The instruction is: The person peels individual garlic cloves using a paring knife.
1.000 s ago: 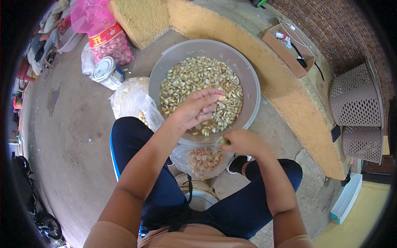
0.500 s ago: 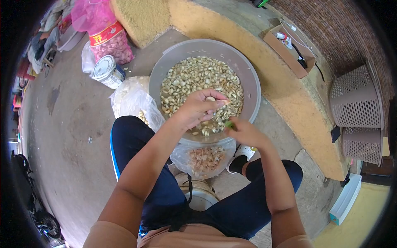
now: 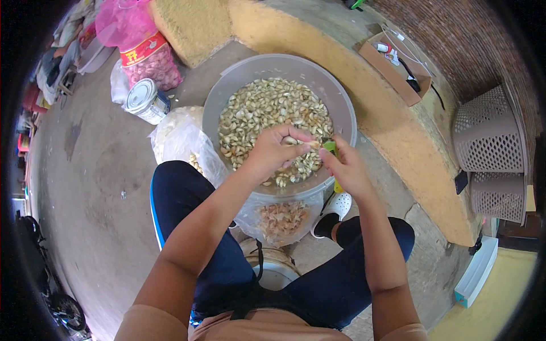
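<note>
A large grey tub (image 3: pixel 342 108) in front of me holds many garlic cloves (image 3: pixel 273 102) lying in liquid. Over it, my left hand (image 3: pixel 278 149) pinches a garlic clove (image 3: pixel 313 145) between thumb and fingers. My right hand (image 3: pixel 345 165) is closed around a small knife (image 3: pixel 330 147) with a green and yellow handle, its tip right at the clove. Below the tub's near rim, a clear plastic bag (image 3: pixel 248 211) contains papery garlic skins (image 3: pixel 282 219).
Left of the tub sit a white plastic bag (image 3: pixel 176 136) with peeled cloves, a lidded paint can (image 3: pixel 147 101) and a pink mesh sack (image 3: pixel 151 68). A yellow ledge (image 3: pixel 392 136) curves along the right, with a cardboard box (image 3: pixel 392 74) and perforated baskets (image 3: pixel 492 133) on it.
My right hand has moved up with the knife, bringing it to the clove. My left hand stays over the tub, still pinching the clove.
</note>
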`<move>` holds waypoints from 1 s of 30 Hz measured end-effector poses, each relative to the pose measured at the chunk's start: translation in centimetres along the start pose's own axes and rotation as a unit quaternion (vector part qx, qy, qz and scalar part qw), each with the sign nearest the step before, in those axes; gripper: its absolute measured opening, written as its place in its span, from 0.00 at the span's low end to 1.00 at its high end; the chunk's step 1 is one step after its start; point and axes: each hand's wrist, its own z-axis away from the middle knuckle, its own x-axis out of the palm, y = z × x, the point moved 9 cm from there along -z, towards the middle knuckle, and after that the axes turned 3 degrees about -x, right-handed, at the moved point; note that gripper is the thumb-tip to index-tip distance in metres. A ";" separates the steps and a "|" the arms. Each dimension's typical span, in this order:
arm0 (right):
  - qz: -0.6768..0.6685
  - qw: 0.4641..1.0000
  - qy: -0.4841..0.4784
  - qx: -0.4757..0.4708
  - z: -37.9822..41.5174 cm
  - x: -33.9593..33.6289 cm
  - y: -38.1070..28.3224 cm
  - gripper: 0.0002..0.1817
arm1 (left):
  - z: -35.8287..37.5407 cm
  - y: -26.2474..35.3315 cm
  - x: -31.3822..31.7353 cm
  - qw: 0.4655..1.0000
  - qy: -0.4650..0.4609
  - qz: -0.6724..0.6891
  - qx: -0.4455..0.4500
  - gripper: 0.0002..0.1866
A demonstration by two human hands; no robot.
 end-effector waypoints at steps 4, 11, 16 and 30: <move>0.084 0.995 0.010 -0.042 -0.1 0.0 -0.8 0.16 | 0.1 0.2 0.3 1.000 0.006 -0.004 0.022 0.05; 0.131 0.991 0.021 -0.034 -0.1 0.1 -1.1 0.20 | 0.2 0.9 0.5 0.995 0.013 -0.046 0.090 0.06; 0.151 0.987 0.032 -0.047 -0.2 0.2 -1.2 0.19 | 0.7 1.9 0.6 0.986 0.020 -0.063 0.155 0.05; 0.053 0.998 0.009 -0.027 -0.2 1.0 -0.4 0.19 | 2.0 4.3 1.1 0.949 0.058 -0.162 0.265 0.07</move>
